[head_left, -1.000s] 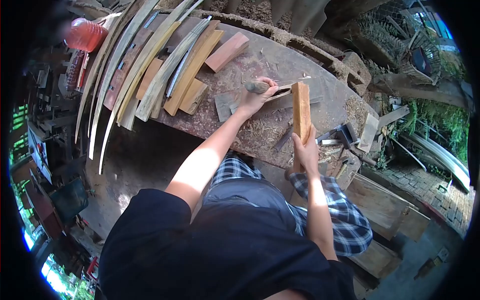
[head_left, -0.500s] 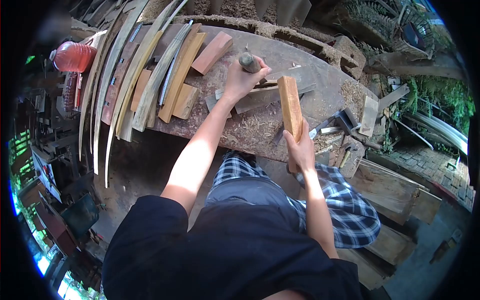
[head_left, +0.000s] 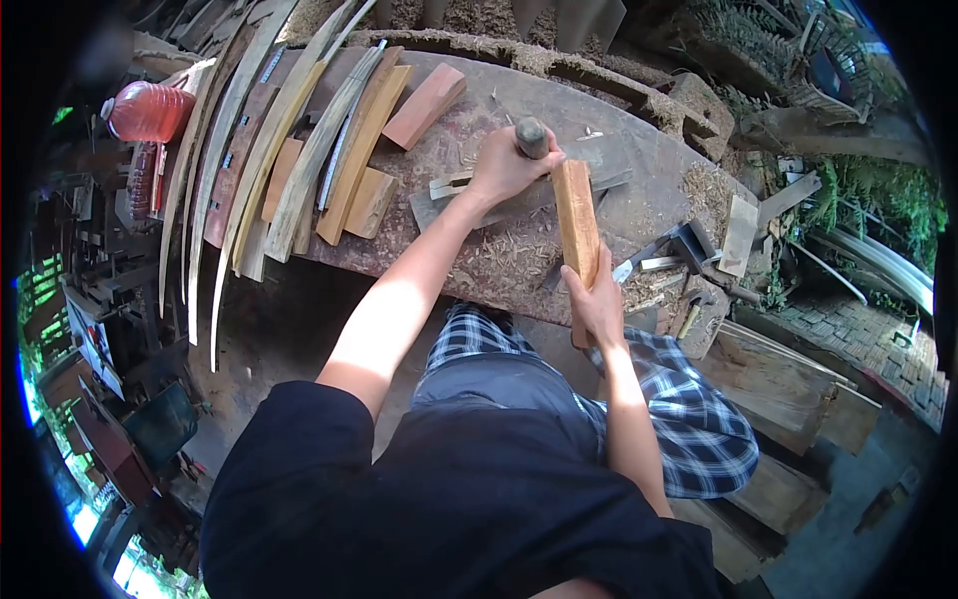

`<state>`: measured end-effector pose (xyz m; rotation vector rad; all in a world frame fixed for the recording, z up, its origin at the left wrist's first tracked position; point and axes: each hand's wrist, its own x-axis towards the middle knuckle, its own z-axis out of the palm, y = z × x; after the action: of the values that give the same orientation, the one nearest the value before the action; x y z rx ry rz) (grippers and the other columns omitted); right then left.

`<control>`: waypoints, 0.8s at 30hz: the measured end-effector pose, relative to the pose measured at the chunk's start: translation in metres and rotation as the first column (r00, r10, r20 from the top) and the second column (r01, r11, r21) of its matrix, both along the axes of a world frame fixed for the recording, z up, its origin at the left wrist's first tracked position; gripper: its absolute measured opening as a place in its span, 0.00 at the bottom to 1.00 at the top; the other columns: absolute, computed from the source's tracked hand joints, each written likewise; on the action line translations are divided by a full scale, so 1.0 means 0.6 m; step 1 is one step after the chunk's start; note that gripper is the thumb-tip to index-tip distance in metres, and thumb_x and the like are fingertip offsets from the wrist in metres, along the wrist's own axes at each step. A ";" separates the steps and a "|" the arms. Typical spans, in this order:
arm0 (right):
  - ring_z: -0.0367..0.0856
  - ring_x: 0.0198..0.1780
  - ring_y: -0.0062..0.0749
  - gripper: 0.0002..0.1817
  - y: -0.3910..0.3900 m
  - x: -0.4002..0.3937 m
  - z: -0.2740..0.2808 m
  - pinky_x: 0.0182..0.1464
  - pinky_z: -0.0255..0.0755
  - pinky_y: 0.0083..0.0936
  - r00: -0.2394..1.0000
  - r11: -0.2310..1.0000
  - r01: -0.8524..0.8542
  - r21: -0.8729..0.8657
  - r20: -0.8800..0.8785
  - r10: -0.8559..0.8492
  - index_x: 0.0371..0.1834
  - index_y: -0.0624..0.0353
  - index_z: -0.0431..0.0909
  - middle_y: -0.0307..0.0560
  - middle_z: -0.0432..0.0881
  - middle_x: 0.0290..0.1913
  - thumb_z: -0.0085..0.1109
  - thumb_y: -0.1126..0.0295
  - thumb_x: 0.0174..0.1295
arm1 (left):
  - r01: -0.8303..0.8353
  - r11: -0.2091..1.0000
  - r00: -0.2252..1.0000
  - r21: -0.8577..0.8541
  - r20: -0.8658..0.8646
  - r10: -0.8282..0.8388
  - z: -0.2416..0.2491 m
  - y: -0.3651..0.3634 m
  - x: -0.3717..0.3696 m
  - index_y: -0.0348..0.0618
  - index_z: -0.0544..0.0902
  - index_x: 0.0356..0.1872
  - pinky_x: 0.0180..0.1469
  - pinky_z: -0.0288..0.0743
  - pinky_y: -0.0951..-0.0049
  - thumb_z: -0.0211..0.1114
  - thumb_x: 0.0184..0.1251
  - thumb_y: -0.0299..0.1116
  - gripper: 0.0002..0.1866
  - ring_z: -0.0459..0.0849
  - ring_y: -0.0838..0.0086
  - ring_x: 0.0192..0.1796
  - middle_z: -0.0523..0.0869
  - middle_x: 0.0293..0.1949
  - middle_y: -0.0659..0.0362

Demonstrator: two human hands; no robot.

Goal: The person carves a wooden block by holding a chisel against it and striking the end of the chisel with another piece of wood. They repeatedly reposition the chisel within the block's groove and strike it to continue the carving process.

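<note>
My left hand [head_left: 507, 168] is wrapped round the upright handle of a chisel [head_left: 532, 138]; its blade is hidden below the fist. Beneath that hand a grey board [head_left: 514, 208] lies on the workbench, with another narrow piece of wood [head_left: 449, 185] over its left end. A long squared wooden block [head_left: 579, 215] is gripped near its lower end by my right hand [head_left: 597, 299]. The block's far end stands close beside my left fingertips, to the right of the chisel handle.
Wood shavings [head_left: 509, 255] litter the bench [head_left: 539, 85]. Long curved strips [head_left: 235, 140] and a reddish block [head_left: 424, 106] lie left, near a red plastic jug [head_left: 150, 112]. A black-headed tool [head_left: 691, 243] and a hammer [head_left: 692, 311] lie to the right.
My left hand has moved right along the board with the chisel, closer to the wooden block. The block has shifted slightly down, still in my right hand.
</note>
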<state>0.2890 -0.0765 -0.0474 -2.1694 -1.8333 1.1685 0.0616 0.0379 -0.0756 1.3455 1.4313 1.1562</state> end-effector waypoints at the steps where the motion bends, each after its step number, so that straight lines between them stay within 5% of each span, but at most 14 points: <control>1: 0.84 0.53 0.71 0.45 0.000 0.000 -0.002 0.57 0.77 0.54 1.000 1.000 -0.002 0.005 -0.003 0.002 0.80 0.47 0.54 0.72 0.86 0.49 0.61 0.43 0.65 | 0.007 1.000 1.000 0.005 -0.027 -0.007 0.000 -0.001 0.006 0.45 0.88 0.36 0.40 0.81 0.72 0.77 0.61 0.35 0.09 0.87 0.81 0.34 0.91 0.31 0.63; 4: 0.86 0.53 0.63 0.43 0.006 0.010 -0.003 0.55 0.79 0.49 1.000 1.000 0.006 0.029 -0.030 -0.005 0.79 0.51 0.57 0.69 0.85 0.52 0.63 0.46 0.65 | 0.023 0.999 0.989 0.032 -0.144 -0.018 0.025 -0.028 0.042 0.47 0.88 0.37 0.39 0.82 0.71 0.77 0.61 0.36 0.08 0.89 0.75 0.33 0.91 0.31 0.59; 7: 0.83 0.46 0.36 0.37 0.025 0.008 0.039 0.49 0.79 0.36 0.875 0.970 0.242 -0.030 -0.426 -0.231 0.74 0.60 0.63 0.54 0.81 0.52 0.65 0.56 0.67 | -0.012 0.998 0.978 0.066 -0.208 0.025 0.042 -0.048 0.078 0.54 0.89 0.39 0.40 0.83 0.64 0.78 0.55 0.36 0.10 0.91 0.62 0.37 0.91 0.35 0.60; 9: 0.82 0.46 0.36 0.37 0.040 0.020 0.074 0.50 0.78 0.34 0.827 0.946 0.305 0.110 -0.523 -0.205 0.76 0.60 0.61 0.54 0.80 0.52 0.64 0.58 0.68 | -0.064 0.995 0.970 0.079 -0.230 0.080 0.032 -0.049 0.092 0.55 0.89 0.40 0.40 0.83 0.63 0.77 0.53 0.35 0.12 0.91 0.61 0.38 0.91 0.35 0.59; 10: 0.81 0.48 0.36 0.40 0.041 0.010 0.125 0.53 0.77 0.33 0.883 0.900 0.356 0.254 -0.406 -0.235 0.78 0.60 0.59 0.55 0.79 0.54 0.65 0.59 0.67 | -0.068 0.992 0.961 0.105 -0.260 0.094 0.028 -0.050 0.094 0.55 0.89 0.39 0.40 0.83 0.62 0.77 0.52 0.33 0.12 0.91 0.60 0.39 0.91 0.35 0.59; 11: 0.79 0.54 0.37 0.42 0.041 -0.007 0.184 0.57 0.75 0.37 0.821 0.879 0.425 0.217 -0.502 -0.273 0.79 0.61 0.58 0.57 0.76 0.58 0.66 0.58 0.65 | -0.068 0.989 0.952 0.132 -0.289 0.104 0.025 -0.051 0.095 0.55 0.88 0.39 0.39 0.82 0.62 0.76 0.50 0.32 0.13 0.90 0.59 0.39 0.90 0.35 0.58; 12: 0.79 0.53 0.38 0.42 0.043 0.006 0.188 0.55 0.77 0.39 0.900 0.782 0.349 0.516 -0.416 -0.127 0.79 0.62 0.57 0.58 0.76 0.59 0.64 0.61 0.64 | -0.081 0.988 0.950 0.128 -0.291 0.115 0.025 -0.051 0.096 0.55 0.88 0.39 0.39 0.82 0.62 0.76 0.50 0.32 0.13 0.90 0.59 0.39 0.90 0.35 0.58; 14: 0.80 0.52 0.42 0.42 0.020 0.001 0.214 0.55 0.77 0.41 0.740 0.811 0.449 0.376 -0.664 -0.102 0.79 0.62 0.56 0.57 0.76 0.60 0.64 0.64 0.62 | -0.091 0.978 0.959 0.189 -0.247 0.137 0.028 -0.052 0.100 0.54 0.84 0.32 0.36 0.81 0.59 0.73 0.52 0.35 0.07 0.89 0.57 0.36 0.89 0.33 0.58; 16: 0.84 0.48 0.46 0.44 0.015 -0.017 0.202 0.55 0.79 0.40 0.931 0.673 0.157 0.723 -0.336 0.143 0.79 0.60 0.55 0.56 0.79 0.57 0.65 0.65 0.60 | -0.082 0.979 0.959 0.184 -0.251 0.128 0.034 -0.056 0.102 0.52 0.84 0.31 0.36 0.81 0.58 0.71 0.53 0.32 0.05 0.89 0.56 0.37 0.88 0.33 0.57; 18: 0.86 0.46 0.42 0.46 0.018 -0.018 0.205 0.54 0.79 0.37 0.992 0.963 -0.106 0.247 -0.042 0.120 0.80 0.57 0.55 0.60 0.83 0.52 0.66 0.65 0.58 | -0.021 0.994 0.953 0.103 -0.300 0.051 0.027 -0.057 0.101 0.50 0.84 0.31 0.37 0.81 0.56 0.70 0.54 0.30 0.05 0.89 0.55 0.37 0.88 0.33 0.56; 20: 0.85 0.51 0.43 0.46 0.010 -0.025 0.215 0.57 0.78 0.37 0.990 0.954 -0.135 0.268 -0.006 0.142 0.81 0.58 0.54 0.60 0.82 0.56 0.65 0.69 0.58 | -0.010 0.990 0.947 0.143 -0.317 0.056 0.001 -0.051 0.096 0.48 0.84 0.32 0.36 0.82 0.54 0.68 0.54 0.29 0.04 0.89 0.55 0.37 0.88 0.34 0.55; 22: 0.85 0.48 0.50 0.42 -0.005 -0.037 0.211 0.56 0.77 0.43 0.947 0.855 0.034 0.517 -0.289 0.138 0.80 0.62 0.54 0.61 0.82 0.53 0.60 0.70 0.61 | -0.041 0.983 0.916 0.179 -0.385 0.109 -0.035 -0.052 0.111 0.52 0.85 0.39 0.37 0.82 0.55 0.70 0.54 0.35 0.10 0.89 0.54 0.37 0.89 0.36 0.57; 24: 0.84 0.47 0.45 0.45 -0.013 -0.052 0.206 0.54 0.78 0.40 0.931 0.712 0.094 0.696 -0.315 0.185 0.81 0.61 0.53 0.60 0.82 0.52 0.61 0.73 0.59 | -0.029 0.981 0.902 0.190 -0.419 0.108 -0.035 -0.065 0.109 0.54 0.86 0.42 0.37 0.82 0.56 0.72 0.54 0.37 0.13 0.89 0.53 0.37 0.89 0.37 0.58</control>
<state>0.2580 -0.0843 0.0764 -1.3699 -1.7611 0.6318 0.1272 -0.0010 -0.0966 1.7709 1.7261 1.0979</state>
